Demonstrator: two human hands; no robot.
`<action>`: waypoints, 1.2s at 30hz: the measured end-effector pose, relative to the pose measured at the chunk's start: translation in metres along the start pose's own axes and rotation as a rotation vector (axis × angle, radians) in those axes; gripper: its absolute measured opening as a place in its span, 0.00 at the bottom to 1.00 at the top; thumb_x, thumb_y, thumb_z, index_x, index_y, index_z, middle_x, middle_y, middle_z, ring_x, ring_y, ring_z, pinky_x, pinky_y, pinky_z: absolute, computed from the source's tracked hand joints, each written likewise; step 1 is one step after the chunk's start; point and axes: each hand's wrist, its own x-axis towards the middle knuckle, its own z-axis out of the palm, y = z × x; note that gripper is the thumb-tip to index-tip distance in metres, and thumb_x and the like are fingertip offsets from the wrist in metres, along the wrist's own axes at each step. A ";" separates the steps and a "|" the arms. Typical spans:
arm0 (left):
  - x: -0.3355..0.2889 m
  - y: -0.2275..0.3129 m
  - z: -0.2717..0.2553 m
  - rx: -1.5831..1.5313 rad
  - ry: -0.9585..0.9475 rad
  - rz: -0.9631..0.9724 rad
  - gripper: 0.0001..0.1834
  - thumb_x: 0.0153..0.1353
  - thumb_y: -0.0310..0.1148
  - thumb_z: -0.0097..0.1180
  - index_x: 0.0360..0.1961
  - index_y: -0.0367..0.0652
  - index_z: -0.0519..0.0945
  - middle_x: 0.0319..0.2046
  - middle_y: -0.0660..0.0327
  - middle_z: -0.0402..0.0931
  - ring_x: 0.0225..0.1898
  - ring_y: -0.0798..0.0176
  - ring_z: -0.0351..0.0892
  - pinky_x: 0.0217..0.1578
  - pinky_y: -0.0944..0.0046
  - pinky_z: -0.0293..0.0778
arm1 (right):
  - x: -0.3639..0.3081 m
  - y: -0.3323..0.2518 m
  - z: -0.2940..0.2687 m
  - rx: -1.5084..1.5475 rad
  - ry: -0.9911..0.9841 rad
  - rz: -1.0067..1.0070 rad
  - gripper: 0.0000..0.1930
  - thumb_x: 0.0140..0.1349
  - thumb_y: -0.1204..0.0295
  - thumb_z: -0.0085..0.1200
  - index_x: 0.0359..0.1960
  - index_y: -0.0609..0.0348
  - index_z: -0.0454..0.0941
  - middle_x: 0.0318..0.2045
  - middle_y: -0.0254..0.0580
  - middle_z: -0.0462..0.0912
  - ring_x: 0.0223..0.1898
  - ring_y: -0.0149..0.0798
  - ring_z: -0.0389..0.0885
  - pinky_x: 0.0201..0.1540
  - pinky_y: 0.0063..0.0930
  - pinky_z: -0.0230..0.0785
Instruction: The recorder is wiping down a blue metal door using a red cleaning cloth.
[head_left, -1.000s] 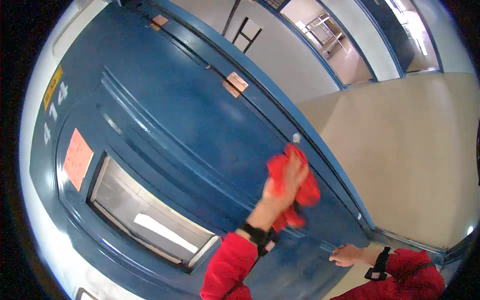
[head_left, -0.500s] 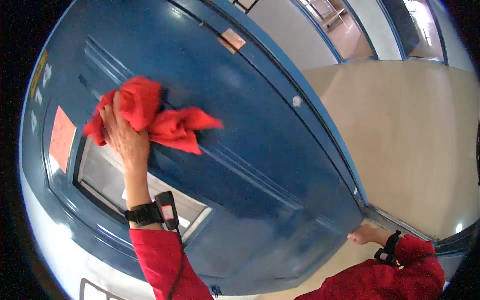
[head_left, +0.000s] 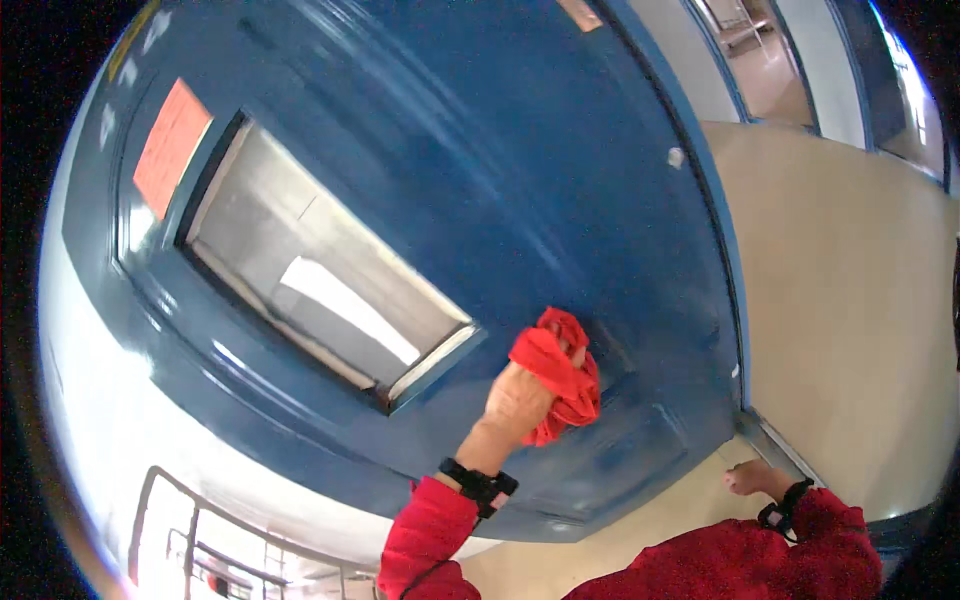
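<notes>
A crumpled red cloth (head_left: 575,375) lies pressed against the blue door (head_left: 590,200), right of the lower corner of its framed window. My left hand (head_left: 518,402) is closed on that cloth, fingers partly buried in its folds. Low on the right, beside the door's bottom corner, my right hand (head_left: 755,478) is curled into a fist, and I see nothing in it. Both forearms wear red sleeves and black wrist straps.
An orange-pink paper (head_left: 172,150) is stuck on the door, left of the glass window (head_left: 320,265). Beyond the door's right edge lies a beige floor (head_left: 840,300) with doorways behind it. Metal railings (head_left: 215,520) stand at the lower left.
My left hand has swept down and to the right across the door with the red cloth, uncovering the window. The cloth is more bunched up. My right hand has barely shifted.
</notes>
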 end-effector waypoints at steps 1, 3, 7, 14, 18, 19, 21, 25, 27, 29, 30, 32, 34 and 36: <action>-0.002 -0.008 -0.012 0.018 -0.015 -0.046 0.27 0.53 0.37 0.45 0.57 0.50 0.65 0.51 0.54 0.66 0.58 0.49 0.60 0.58 0.50 0.57 | -0.002 0.009 0.011 0.014 -0.016 -0.013 0.18 0.55 0.61 0.42 0.46 0.46 0.75 0.41 0.46 0.80 0.42 0.47 0.78 0.44 0.41 0.70; -0.011 -0.036 -0.038 -0.031 -0.014 -0.194 0.27 0.51 0.38 0.47 0.56 0.52 0.65 0.51 0.53 0.66 0.58 0.46 0.60 0.58 0.47 0.57 | 0.000 0.021 0.023 -0.020 0.049 -0.128 0.16 0.55 0.62 0.43 0.44 0.48 0.76 0.38 0.46 0.80 0.40 0.48 0.79 0.42 0.42 0.71; -0.078 -0.086 -0.067 0.134 0.224 -0.494 0.23 0.51 0.35 0.49 0.51 0.46 0.69 0.59 0.46 0.58 0.59 0.41 0.58 0.59 0.41 0.53 | 0.011 0.019 0.037 -0.017 0.192 -0.172 0.14 0.54 0.62 0.45 0.39 0.50 0.76 0.31 0.47 0.81 0.34 0.48 0.79 0.37 0.40 0.71; -0.163 -0.134 -0.104 0.243 0.354 -0.608 0.19 0.52 0.25 0.48 0.48 0.43 0.73 0.61 0.49 0.60 0.63 0.46 0.57 0.59 0.46 0.54 | 0.014 0.030 0.032 0.377 -0.262 -0.148 0.12 0.56 0.63 0.47 0.35 0.55 0.75 0.32 0.42 0.80 0.34 0.44 0.79 0.35 0.38 0.71; -0.193 -0.199 -0.149 0.376 0.701 -0.662 0.23 0.51 0.26 0.50 0.51 0.38 0.69 0.57 0.49 0.64 0.60 0.42 0.61 0.58 0.48 0.56 | 0.023 0.008 -0.009 0.261 -0.251 -0.125 0.12 0.57 0.65 0.48 0.38 0.56 0.75 0.32 0.41 0.79 0.34 0.40 0.78 0.36 0.34 0.70; -0.200 -0.219 -0.164 0.433 0.751 -0.656 0.28 0.46 0.27 0.58 0.52 0.39 0.68 0.55 0.50 0.65 0.58 0.42 0.63 0.57 0.50 0.59 | 0.022 -0.007 -0.023 0.230 -0.252 -0.114 0.12 0.57 0.65 0.48 0.40 0.56 0.74 0.32 0.41 0.79 0.34 0.38 0.77 0.36 0.33 0.70; -0.224 -0.256 -0.182 0.451 0.722 -0.877 0.34 0.41 0.26 0.63 0.54 0.42 0.67 0.55 0.50 0.65 0.57 0.44 0.64 0.56 0.53 0.62 | 0.020 -0.050 -0.051 0.190 -0.274 -0.042 0.13 0.57 0.66 0.49 0.42 0.56 0.74 0.32 0.41 0.78 0.34 0.36 0.76 0.37 0.32 0.69; -0.251 -0.268 -0.132 0.508 0.693 -0.935 0.33 0.44 0.28 0.61 0.56 0.46 0.67 0.57 0.52 0.63 0.59 0.47 0.62 0.55 0.53 0.63 | 0.028 -0.071 -0.045 0.209 -0.172 -0.181 0.16 0.57 0.61 0.48 0.44 0.57 0.72 0.30 0.41 0.79 0.30 0.38 0.77 0.35 0.36 0.69; -0.251 -0.220 -0.069 0.394 0.741 -0.827 0.24 0.57 0.38 0.46 0.57 0.47 0.68 0.57 0.53 0.64 0.60 0.48 0.61 0.55 0.50 0.61 | 0.028 -0.103 -0.055 0.030 -0.185 -0.112 0.17 0.58 0.60 0.47 0.45 0.56 0.73 0.33 0.44 0.81 0.33 0.40 0.79 0.38 0.36 0.69; -0.242 -0.115 -0.008 0.014 0.601 -0.857 0.23 0.59 0.37 0.42 0.56 0.48 0.70 0.58 0.50 0.62 0.64 0.47 0.55 0.60 0.41 0.49 | 0.026 -0.115 -0.054 -0.056 -0.263 -0.068 0.19 0.57 0.58 0.48 0.49 0.51 0.73 0.43 0.44 0.79 0.45 0.44 0.78 0.46 0.35 0.69; -0.263 -0.067 0.026 0.059 0.335 -0.813 0.23 0.58 0.38 0.42 0.56 0.47 0.70 0.61 0.49 0.58 0.66 0.48 0.51 0.61 0.42 0.47 | 0.025 -0.125 -0.051 -0.070 -0.297 -0.082 0.20 0.56 0.57 0.48 0.49 0.48 0.73 0.43 0.42 0.80 0.45 0.44 0.78 0.47 0.37 0.69; -0.253 0.012 0.037 -0.383 0.039 -0.784 0.24 0.54 0.36 0.45 0.54 0.49 0.71 0.64 0.50 0.53 0.66 0.52 0.52 0.61 0.49 0.53 | 0.017 -0.119 -0.042 -0.092 -0.321 -0.071 0.20 0.56 0.57 0.48 0.49 0.48 0.73 0.43 0.42 0.80 0.45 0.44 0.78 0.46 0.37 0.69; -0.283 0.060 0.050 -0.231 -0.249 -0.502 0.26 0.54 0.38 0.45 0.56 0.51 0.68 0.65 0.56 0.51 0.66 0.57 0.49 0.60 0.54 0.52 | 0.012 -0.125 -0.031 -0.127 -0.355 -0.099 0.20 0.56 0.57 0.49 0.49 0.47 0.73 0.43 0.42 0.80 0.44 0.44 0.78 0.46 0.37 0.69; -0.298 0.075 0.050 -0.258 -0.253 -0.499 0.24 0.54 0.36 0.44 0.55 0.52 0.69 0.64 0.57 0.54 0.66 0.58 0.51 0.60 0.53 0.52 | 0.006 -0.123 -0.026 -0.137 -0.348 -0.081 0.20 0.56 0.57 0.49 0.48 0.48 0.73 0.42 0.42 0.80 0.44 0.45 0.78 0.46 0.38 0.69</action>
